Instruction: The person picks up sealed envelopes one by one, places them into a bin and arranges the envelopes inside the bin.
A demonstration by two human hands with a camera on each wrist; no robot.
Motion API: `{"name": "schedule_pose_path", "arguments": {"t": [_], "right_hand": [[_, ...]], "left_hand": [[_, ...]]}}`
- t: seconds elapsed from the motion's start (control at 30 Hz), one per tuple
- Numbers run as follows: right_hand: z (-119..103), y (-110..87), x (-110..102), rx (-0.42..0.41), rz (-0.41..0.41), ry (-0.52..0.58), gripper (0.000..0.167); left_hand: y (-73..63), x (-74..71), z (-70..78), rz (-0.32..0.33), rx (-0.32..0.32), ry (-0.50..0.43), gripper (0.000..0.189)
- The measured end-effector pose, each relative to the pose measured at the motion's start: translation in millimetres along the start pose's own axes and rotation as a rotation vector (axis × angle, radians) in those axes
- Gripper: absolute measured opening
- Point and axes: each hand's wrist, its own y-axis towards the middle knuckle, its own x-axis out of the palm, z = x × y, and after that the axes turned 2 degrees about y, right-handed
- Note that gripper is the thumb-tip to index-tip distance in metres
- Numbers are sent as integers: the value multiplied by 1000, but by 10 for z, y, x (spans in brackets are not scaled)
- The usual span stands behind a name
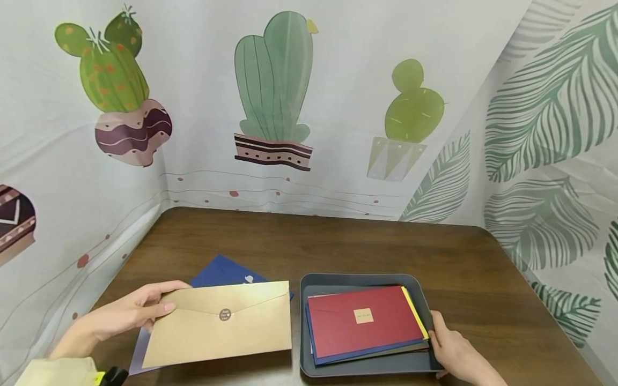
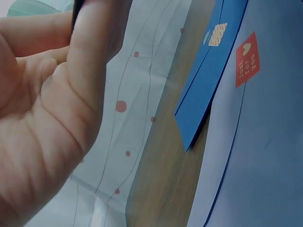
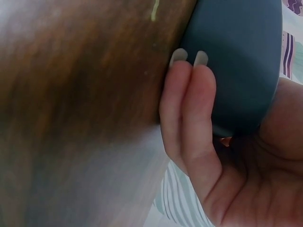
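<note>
My left hand [image 1: 130,311] pinches the left end of a gold envelope [image 1: 256,327], which has a round dark seal on its flap. Under it lie a blue envelope [image 1: 219,271] and a lavender envelope [image 1: 138,356], both mostly covered. In the left wrist view, the lavender envelope [image 2: 270,142] shows a red sticker [image 2: 247,60]. A grey tray [image 1: 357,280] stands to the right of the gold envelope. My right hand [image 1: 456,346] grips its right side, and in the right wrist view two fingers [image 3: 199,104] lie against the tray's outer face.
Inside the tray is a stack of envelopes, topped by a dark red envelope [image 1: 338,327] with a small gold label. Yellow and blue edges stick out beneath it. The brown wooden table [image 1: 367,241] meets a white cloth [image 1: 338,80] printed with cacti and leaves.
</note>
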Motion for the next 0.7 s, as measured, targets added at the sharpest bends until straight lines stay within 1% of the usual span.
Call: {"name": "schedule_pose_path", "arguments": {"t": [0.1,0.2,0.3,0.43,0.6,0.63,0.7], "right_hand": [[0,4,-6,-2,5,-12,33],[-1,11,-6,2,9,-23,33],[-1,11,1,8,23,-32,33],[3,9,-9,-16,11,-53,32],[16,15,-28,-26,-26,-34,31],[17,17,-28,-22,-26,-30,31],[14,22,-23,-18,-15,-44,32]], "left_hand": [[20,8,3,-4,10,6,44],[40,9,-7,-23,50,8,45],[64,18,-12,-33,53,-22,46],[122,40,-20,-45,56,-48,46],[199,73,-12,-31,50,-34,45],[211,80,-6,-20,38,-31,45],[230,90,3,-12,35,-35,45]]}}
